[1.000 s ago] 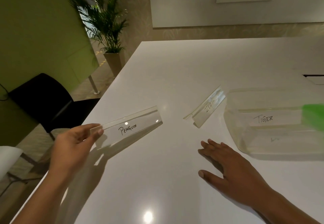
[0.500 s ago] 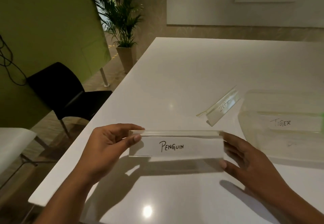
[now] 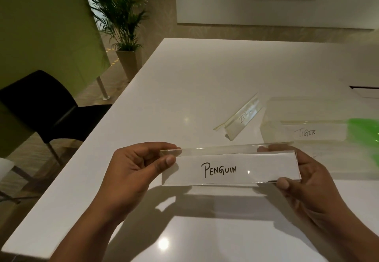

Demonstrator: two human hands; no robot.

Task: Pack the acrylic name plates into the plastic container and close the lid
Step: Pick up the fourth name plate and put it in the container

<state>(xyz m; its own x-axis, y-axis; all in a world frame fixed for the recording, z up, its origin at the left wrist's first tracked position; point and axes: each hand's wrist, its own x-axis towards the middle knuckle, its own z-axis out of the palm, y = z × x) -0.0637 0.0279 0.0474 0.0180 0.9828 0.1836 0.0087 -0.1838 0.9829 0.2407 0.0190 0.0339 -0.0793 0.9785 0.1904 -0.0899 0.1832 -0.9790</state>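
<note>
I hold a clear acrylic name plate reading PENGUIN [image 3: 229, 168] level above the white table [image 3: 194, 81], its label facing me. My left hand [image 3: 135, 169] pinches its left end and my right hand [image 3: 303, 177] grips its right end. Behind it a second clear name plate [image 3: 240, 119] lies on the table at an angle, its writing too faint to read fully. To the right stands the clear plastic container [image 3: 287, 108], with a plate marked TIGER [image 3: 305, 132] inside. A green piece [image 3: 365, 132] shows at the container's right side.
A black chair [image 3: 41, 106] stands left of the table, past its left edge. A potted palm [image 3: 123, 22] and a green partition [image 3: 41, 26] stand further back on the left. A dark slot [image 3: 364, 87] shows in the tabletop at far right.
My right hand rose from the table and took the plate's right end. Both hands brought the PENGUIN plate to the middle, turned level, and a little closer to me.
</note>
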